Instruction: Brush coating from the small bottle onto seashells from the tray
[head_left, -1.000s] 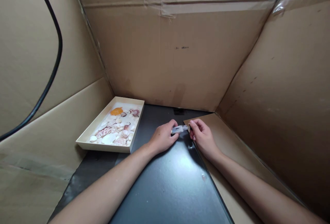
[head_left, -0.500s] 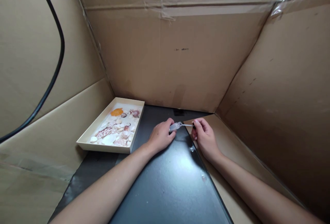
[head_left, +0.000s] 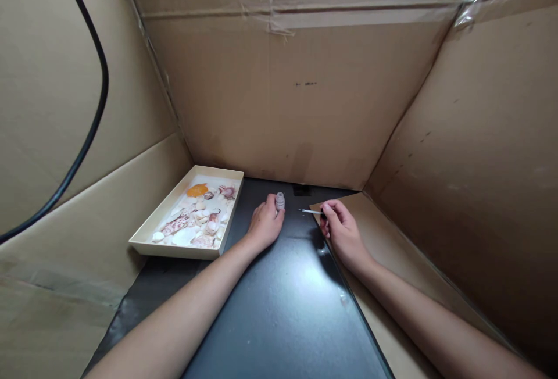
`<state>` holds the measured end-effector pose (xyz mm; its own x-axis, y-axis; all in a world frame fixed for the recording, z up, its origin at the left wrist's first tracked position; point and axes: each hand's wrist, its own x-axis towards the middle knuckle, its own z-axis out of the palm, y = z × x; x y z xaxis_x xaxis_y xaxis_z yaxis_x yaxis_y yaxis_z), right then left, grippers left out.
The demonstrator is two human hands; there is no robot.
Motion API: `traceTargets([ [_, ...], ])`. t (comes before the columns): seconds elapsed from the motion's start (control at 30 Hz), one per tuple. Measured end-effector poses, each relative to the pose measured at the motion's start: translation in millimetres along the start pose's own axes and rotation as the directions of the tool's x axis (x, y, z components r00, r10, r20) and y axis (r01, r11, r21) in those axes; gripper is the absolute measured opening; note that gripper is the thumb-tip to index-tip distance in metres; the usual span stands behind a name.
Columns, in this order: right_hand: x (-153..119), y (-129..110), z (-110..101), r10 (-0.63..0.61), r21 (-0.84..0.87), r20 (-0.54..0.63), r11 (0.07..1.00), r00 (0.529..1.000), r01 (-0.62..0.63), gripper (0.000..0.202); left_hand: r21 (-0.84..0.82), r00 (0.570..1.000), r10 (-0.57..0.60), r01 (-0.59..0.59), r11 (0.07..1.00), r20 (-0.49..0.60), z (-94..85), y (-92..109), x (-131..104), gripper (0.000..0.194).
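Observation:
A small translucent bottle (head_left: 280,201) stands upright, its neck uncapped, with the fingers of my left hand (head_left: 265,223) closed around its side, low over the dark table. To the right, my right hand (head_left: 342,231) pinches the dark end of a thin clear stick (head_left: 310,211). The stick lies level and points left towards the bottle, with a gap between them. Its tip looks dark.
A shallow cream box (head_left: 178,253) of shells and an orange piece (head_left: 197,190) sits at the left on the dark table (head_left: 279,321). Cardboard walls (head_left: 279,106) surround the table, and a black cable (head_left: 105,77) hangs at the left.
My left hand has moved left and turned the bottle from tilted to upright. The stick has come out of the bottle's mouth, while my right hand has shifted only slightly left.

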<state>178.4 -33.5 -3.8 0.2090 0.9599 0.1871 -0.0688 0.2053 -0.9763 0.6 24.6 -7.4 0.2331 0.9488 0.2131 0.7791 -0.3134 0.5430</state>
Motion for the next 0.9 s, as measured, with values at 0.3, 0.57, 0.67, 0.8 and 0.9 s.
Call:
traceTargets([
  [0.3,-1,2,-1,-0.015,-0.035,0.031,0.999,0.999,0.016,0.029,0.082,0.999,-0.031,0.03,0.996,0.007,-2.5,0,0,0.018],
  [0.57,-1,2,0,-0.026,-0.016,0.025,1.0,0.999,0.026,0.028,-0.375,0.949,-0.162,0.051,0.926,-0.27,-8.8,2,-3,0.015],
  [0.67,-2,1,0,-0.039,0.004,0.002,0.999,0.999,0.039,0.026,-0.428,0.954,-0.066,-0.07,0.901,-0.294,-9.1,8,-8,0.013],
  [0.8,-3,1,0,-0.091,0.016,-0.004,0.996,0.996,0.091,0.021,-0.543,0.963,0.078,-0.211,0.813,-0.256,-4.5,17,-15,0.011],
  [0.9,-7,1,-1,-0.178,-0.047,0.015,0.983,0.984,0.178,0.017,-0.644,0.975,0.156,-0.223,0.732,-0.16,0.1,22,-17,0.014],
])
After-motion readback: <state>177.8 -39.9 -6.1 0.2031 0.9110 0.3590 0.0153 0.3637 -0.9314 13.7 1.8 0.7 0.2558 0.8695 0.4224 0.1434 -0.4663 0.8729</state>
